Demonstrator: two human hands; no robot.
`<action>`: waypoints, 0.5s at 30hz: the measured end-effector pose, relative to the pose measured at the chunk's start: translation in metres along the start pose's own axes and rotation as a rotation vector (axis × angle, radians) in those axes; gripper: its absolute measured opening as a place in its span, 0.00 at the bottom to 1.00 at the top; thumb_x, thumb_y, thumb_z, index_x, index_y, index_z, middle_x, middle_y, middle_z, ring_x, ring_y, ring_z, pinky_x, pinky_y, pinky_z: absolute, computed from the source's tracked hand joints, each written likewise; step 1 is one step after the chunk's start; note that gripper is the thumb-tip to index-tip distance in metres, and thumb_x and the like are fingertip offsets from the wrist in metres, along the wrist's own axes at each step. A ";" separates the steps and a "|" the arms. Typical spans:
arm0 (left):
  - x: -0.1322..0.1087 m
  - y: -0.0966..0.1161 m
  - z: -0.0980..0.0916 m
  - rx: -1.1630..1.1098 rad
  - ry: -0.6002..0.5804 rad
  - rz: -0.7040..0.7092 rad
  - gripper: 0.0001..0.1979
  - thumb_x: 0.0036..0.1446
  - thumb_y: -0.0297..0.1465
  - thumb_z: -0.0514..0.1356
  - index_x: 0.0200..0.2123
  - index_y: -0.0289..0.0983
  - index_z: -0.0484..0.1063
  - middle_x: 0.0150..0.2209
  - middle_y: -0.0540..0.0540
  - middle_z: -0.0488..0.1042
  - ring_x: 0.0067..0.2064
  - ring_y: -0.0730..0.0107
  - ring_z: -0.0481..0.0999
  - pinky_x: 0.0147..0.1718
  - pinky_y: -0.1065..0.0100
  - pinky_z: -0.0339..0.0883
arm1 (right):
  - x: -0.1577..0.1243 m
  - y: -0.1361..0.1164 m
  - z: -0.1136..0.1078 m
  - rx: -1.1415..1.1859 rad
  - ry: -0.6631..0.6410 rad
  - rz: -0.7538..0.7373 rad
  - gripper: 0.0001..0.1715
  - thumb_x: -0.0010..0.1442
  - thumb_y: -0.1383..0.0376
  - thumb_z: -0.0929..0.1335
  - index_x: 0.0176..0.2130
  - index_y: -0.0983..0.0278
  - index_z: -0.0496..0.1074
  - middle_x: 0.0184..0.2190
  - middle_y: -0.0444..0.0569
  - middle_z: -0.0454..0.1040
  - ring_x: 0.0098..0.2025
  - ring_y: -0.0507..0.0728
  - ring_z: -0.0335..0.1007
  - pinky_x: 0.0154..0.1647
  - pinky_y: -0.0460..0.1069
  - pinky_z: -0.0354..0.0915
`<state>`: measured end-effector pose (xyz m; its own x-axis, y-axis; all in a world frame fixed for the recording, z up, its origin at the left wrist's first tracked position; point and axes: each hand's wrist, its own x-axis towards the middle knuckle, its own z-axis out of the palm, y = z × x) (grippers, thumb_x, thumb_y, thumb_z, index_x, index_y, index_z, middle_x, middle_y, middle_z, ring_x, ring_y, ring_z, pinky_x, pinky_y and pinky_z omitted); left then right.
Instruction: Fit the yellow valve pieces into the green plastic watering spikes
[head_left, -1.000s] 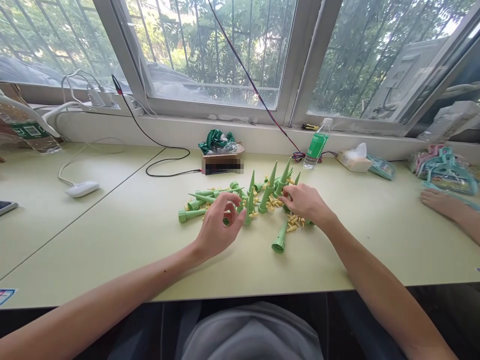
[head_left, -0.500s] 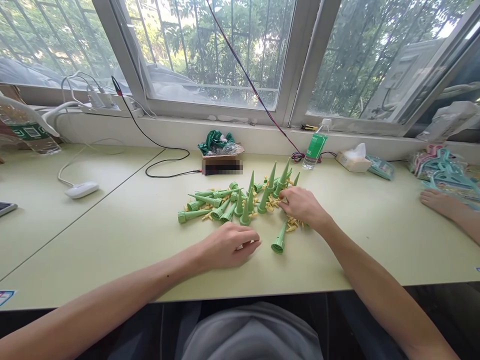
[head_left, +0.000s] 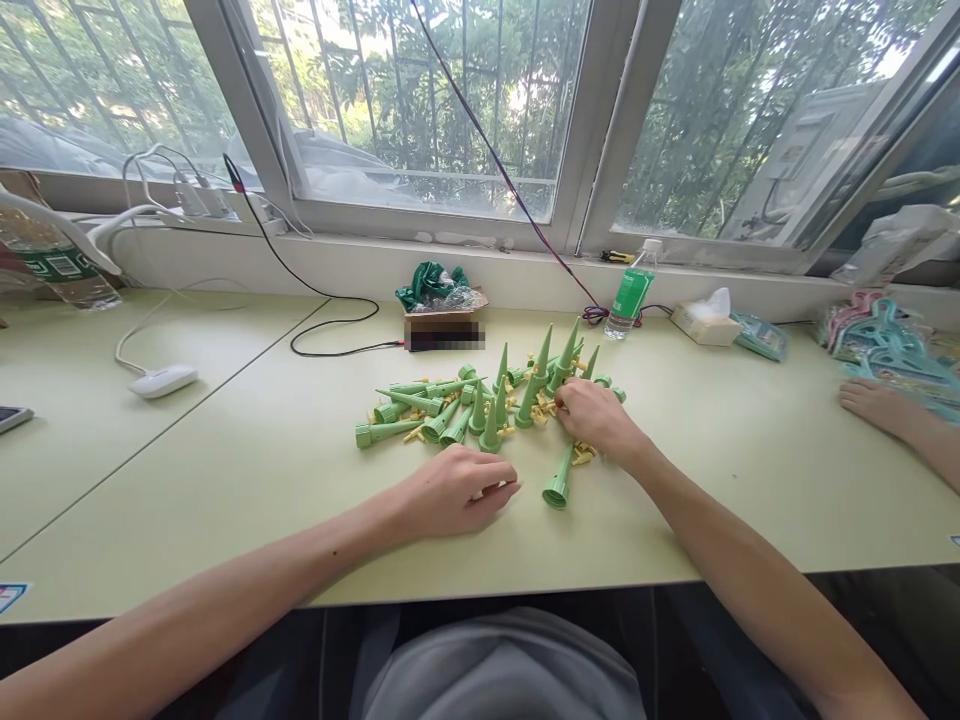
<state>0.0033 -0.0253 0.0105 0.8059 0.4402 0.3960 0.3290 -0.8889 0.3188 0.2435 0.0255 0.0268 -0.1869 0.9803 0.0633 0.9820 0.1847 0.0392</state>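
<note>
Left hand (head_left: pixel 466 490) half-curled near the table's (head_left: pixel 757 500) front edge; my right hand (head_left: pixel 598 414) among yellow pegs (head_left: pixel 582 454), green spikes (head_left: pixel 490 428). Can't tell whether either grips anything.

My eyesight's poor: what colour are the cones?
The cones are light green, clearest in the head view.

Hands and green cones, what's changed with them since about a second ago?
The left hand has come back from over the cones toward the person and now lies on the table, fingers curled. The right hand has shifted slightly left and nearer; whether it holds anything is hidden. The cones stand and lie as before, and the bottle hasn't moved.
</note>
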 end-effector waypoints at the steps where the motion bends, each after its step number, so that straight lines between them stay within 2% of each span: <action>1: 0.000 0.000 0.000 -0.004 0.009 -0.001 0.15 0.67 0.29 0.51 0.29 0.39 0.71 0.22 0.50 0.67 0.23 0.73 0.64 0.25 0.67 0.56 | 0.000 0.000 0.000 0.000 0.004 0.000 0.10 0.65 0.70 0.65 0.36 0.65 0.77 0.40 0.55 0.77 0.43 0.61 0.75 0.32 0.49 0.57; 6: 0.000 -0.001 0.004 0.026 0.107 -0.036 0.15 0.66 0.29 0.52 0.26 0.38 0.69 0.21 0.51 0.67 0.22 0.74 0.63 0.24 0.68 0.56 | -0.002 -0.002 0.000 0.007 0.037 0.000 0.10 0.66 0.69 0.64 0.36 0.65 0.75 0.40 0.55 0.76 0.41 0.60 0.74 0.31 0.49 0.56; 9: 0.000 -0.004 0.007 0.049 0.222 -0.125 0.14 0.66 0.30 0.53 0.27 0.38 0.69 0.21 0.51 0.68 0.22 0.75 0.63 0.24 0.70 0.57 | -0.003 -0.003 -0.001 0.036 0.089 -0.005 0.10 0.67 0.68 0.63 0.35 0.65 0.73 0.39 0.54 0.76 0.39 0.59 0.74 0.31 0.49 0.55; 15: 0.002 -0.007 0.006 -0.001 0.460 -0.315 0.09 0.63 0.31 0.57 0.29 0.39 0.64 0.19 0.56 0.63 0.20 0.78 0.59 0.23 0.73 0.57 | -0.008 -0.010 -0.005 0.130 0.197 0.008 0.08 0.66 0.67 0.64 0.34 0.65 0.69 0.34 0.52 0.76 0.34 0.57 0.72 0.29 0.48 0.53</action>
<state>0.0053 -0.0189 0.0040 0.3710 0.6943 0.6166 0.5186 -0.7057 0.4827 0.2351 0.0150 0.0308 -0.1686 0.9516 0.2570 0.9763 0.1972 -0.0896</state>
